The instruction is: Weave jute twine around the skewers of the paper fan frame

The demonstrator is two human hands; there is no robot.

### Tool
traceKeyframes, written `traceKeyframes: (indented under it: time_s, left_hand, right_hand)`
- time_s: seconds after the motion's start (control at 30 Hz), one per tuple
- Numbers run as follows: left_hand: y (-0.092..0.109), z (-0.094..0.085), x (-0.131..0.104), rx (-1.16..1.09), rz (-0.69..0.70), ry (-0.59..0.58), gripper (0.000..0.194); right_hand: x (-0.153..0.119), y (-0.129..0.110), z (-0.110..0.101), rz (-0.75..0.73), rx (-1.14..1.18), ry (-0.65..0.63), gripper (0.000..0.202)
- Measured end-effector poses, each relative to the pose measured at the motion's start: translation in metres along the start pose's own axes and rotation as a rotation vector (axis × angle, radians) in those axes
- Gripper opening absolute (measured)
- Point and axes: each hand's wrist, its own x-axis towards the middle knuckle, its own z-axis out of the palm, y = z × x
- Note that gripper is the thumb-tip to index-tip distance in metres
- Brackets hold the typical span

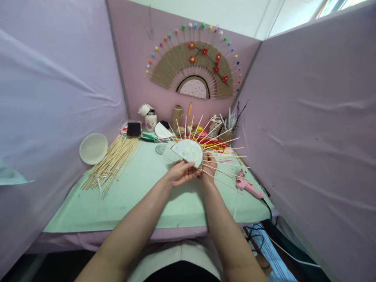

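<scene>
A half-round fan base (188, 150), covered in pale patterned material, is held above the table's middle. Thin wooden sticks (225, 156) spread out from its curved edge, up and to the right. My left hand (182, 173) is closed on its lower edge, the thumb lying on the patterned face. Around the right end curls my right hand (209, 166), its fingers partly hidden behind the base and sticks. Brown twine-like material shows along the curved rim.
A pink glue gun (248, 188) lies at the right with its cord over the edge. Loose sticks (113, 160) and a white bowl (93, 149) are at the left. Green-handled pliers (148, 137), jars (150, 120) and red and yellow strips (216, 144) stand behind. A large finished-looking fan (173, 64) hangs on the back panel.
</scene>
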Motion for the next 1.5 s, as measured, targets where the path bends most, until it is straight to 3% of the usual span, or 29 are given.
traceKeyframes:
  time_s: [0.2, 0.67, 1.07, 1.37, 1.5]
  left_hand:
    - [0.005, -0.006, 0.001, -0.011, -0.027, -0.017, 0.016]
    - [0.01, -0.007, 0.002, -0.094, 0.019, -0.068, 0.023]
    - [0.012, -0.006, 0.001, -0.079, 0.084, -0.038, 0.023]
    - [0.024, -0.01, -0.004, -0.034, 0.122, 0.028, 0.023]
    - [0.031, -0.011, -0.007, -0.048, 0.151, 0.042, 0.031]
  right_hand:
    - [0.007, 0.007, -0.001, -0.017, -0.022, 0.052, 0.033]
    - [0.001, -0.002, -0.004, -0.156, -0.068, 0.157, 0.033]
    - [0.002, -0.002, -0.005, -0.084, -0.055, 0.117, 0.035]
    - [-0.002, -0.02, -0.044, 0.047, -0.043, -0.053, 0.031]
    - [-0.004, -0.034, -0.07, 0.029, -0.013, -0.047, 0.033]
